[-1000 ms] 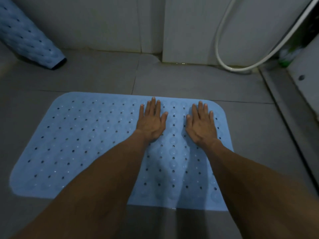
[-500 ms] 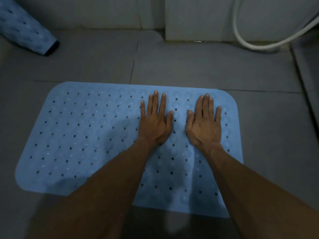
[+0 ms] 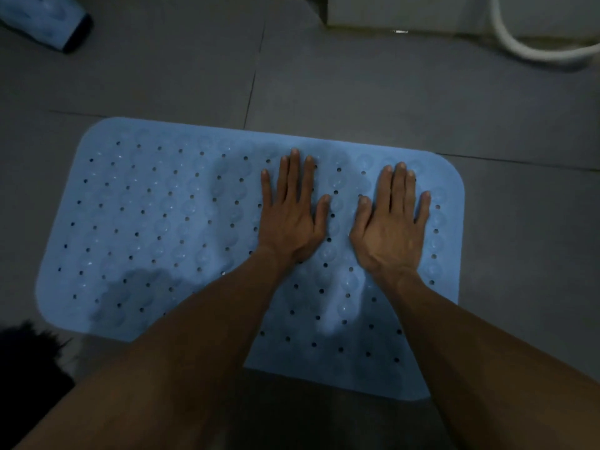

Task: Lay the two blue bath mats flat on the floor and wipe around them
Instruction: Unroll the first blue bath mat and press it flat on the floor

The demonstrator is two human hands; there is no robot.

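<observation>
Pressing flat mat [image 3: 156, 222], floor [image 3: 357, 99] around

Left hand [image 3: 292, 219] and right hand [image 3: 389, 225] lie flat, palms down, fingers straight.

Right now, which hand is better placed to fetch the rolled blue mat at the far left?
Probably the left hand. Both hands press flat on the spread mat, but the rolled mat lies far left, and the right hand would cross over.

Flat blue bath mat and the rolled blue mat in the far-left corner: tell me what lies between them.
Head view: only bare grey floor tiles separate the flat blue perforated rubber mat from the rolled blue mat.
</observation>
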